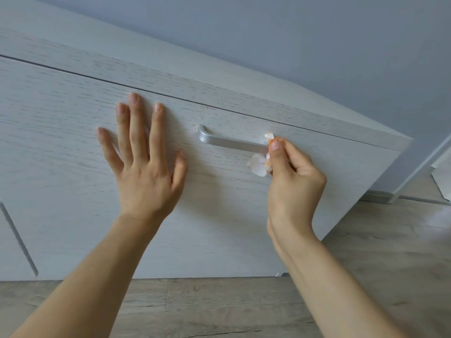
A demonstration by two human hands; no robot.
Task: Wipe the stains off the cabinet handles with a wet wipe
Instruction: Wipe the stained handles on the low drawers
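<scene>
Where the silver handle [231,142] meets the drawer front [73,142] at its right end, a crumpled, orange-stained wet wipe [258,165] is pinched against it by the right hand [292,176]; small specks are seen by the handle's left end, and the left hand [144,167] is laid flat, fingers spread, on the pale woodgrain panel beside it

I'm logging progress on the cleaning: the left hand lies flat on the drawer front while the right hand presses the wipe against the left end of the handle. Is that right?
Not quite. The head view shows the right hand pressing the wipe against the right end of the handle, not the left. The left hand does lie flat on the drawer front.
</scene>
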